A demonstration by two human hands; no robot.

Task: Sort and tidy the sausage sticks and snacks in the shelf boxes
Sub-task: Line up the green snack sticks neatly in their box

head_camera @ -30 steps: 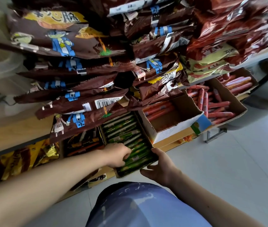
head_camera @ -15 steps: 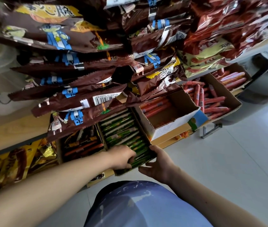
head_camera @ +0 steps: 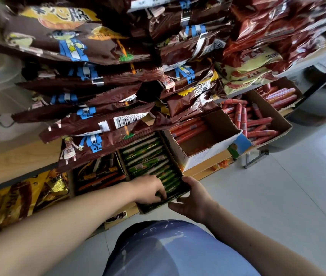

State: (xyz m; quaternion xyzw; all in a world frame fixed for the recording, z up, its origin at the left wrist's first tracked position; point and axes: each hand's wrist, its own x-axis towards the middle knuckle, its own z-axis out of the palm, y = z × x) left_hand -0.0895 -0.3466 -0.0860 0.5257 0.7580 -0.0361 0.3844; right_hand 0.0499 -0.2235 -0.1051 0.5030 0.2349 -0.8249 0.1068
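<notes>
Fingers of my left hand (head_camera: pixel 150 189) curl down onto the green sausage sticks (head_camera: pixel 146 154) at the box's front end. My right hand (head_camera: pixel 195 198) grips the cardboard box (head_camera: pixel 150 208) by its front right corner. The box seems to overhang the shelf (head_camera: pixel 204 172). A careless tug could tip it or snag the brown snack bags (head_camera: pixel 90 126) overhead.

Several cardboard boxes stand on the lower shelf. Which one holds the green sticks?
The box that the left hand and right hand touch; the boxes to its right hold red sticks.
</notes>
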